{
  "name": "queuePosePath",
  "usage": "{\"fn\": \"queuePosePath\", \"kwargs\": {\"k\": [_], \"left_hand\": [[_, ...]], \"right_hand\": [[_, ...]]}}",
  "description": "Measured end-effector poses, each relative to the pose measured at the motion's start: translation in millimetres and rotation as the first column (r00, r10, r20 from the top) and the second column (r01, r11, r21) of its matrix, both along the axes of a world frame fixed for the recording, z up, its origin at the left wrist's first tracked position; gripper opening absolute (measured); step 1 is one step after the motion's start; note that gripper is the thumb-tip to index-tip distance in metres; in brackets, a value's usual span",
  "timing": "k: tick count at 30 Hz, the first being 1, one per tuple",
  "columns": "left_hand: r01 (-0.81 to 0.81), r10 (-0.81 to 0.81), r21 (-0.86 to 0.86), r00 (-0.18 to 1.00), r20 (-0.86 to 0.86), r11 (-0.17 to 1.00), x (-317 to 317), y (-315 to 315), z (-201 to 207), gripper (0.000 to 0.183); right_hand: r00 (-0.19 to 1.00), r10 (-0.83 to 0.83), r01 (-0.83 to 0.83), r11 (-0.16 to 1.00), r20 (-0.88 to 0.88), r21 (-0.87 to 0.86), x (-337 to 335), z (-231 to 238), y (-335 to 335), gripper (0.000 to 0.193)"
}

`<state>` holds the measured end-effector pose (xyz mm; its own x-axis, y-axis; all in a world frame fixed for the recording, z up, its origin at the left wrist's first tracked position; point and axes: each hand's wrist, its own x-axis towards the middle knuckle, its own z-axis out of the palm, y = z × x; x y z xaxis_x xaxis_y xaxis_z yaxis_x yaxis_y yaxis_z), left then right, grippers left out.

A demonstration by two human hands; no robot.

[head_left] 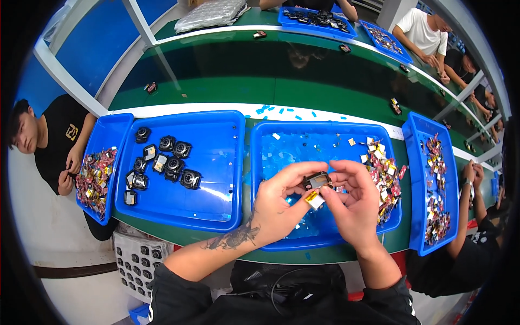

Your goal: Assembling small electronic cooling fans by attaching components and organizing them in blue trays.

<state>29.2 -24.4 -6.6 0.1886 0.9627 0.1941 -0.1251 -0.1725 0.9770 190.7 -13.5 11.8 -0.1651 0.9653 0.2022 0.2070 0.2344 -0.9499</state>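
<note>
Both my hands meet over the blue tray in front of me. My left hand [281, 200] holds a small black watch-like housing [316, 181] by its side, fingers closed round it. My right hand [355, 203] pinches at the housing's near edge with thumb and fingers. A small white battery cell with yellow tape [314, 199] hangs out of the housing toward me, just below my thumbs. Fingers hide part of the housing. Beneath the hands, the blue tray [260, 138] holds scattered bluish film pieces and, on its right, a heap of small battery cells with wires [385, 187].
A blue tray [216, 122] on the left carries several black watch-like housings [173, 165]. Narrower trays with battery parts [97, 181] [437, 219] stand at both ends. Beyond a white rail runs a green conveyor belt [216, 81] with scattered units. Co-workers sit left, right and across.
</note>
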Motion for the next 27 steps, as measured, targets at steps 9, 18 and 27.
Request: {"fn": "queuePosePath", "kwargs": {"k": [9,18,27], "left_hand": [[-0.119,0.426,0.626,0.827,-0.368,0.771,-50,-52,102,0.027],[-0.401,0.548,0.764,0.833,0.075,0.506,-56,-143,161,0.022],[-0.277,0.491,0.9,0.867,0.083,0.338,-107,-156,173,0.012]], "right_hand": [[0.965,0.071,-0.086,0.995,0.253,0.05,12,18,133,0.043],[0.867,-0.105,0.145,0.988,0.487,-0.044,5,-60,277,0.054],[0.841,-0.147,-0.148,0.863,0.52,0.484,-78,-2,184,0.02]]}}
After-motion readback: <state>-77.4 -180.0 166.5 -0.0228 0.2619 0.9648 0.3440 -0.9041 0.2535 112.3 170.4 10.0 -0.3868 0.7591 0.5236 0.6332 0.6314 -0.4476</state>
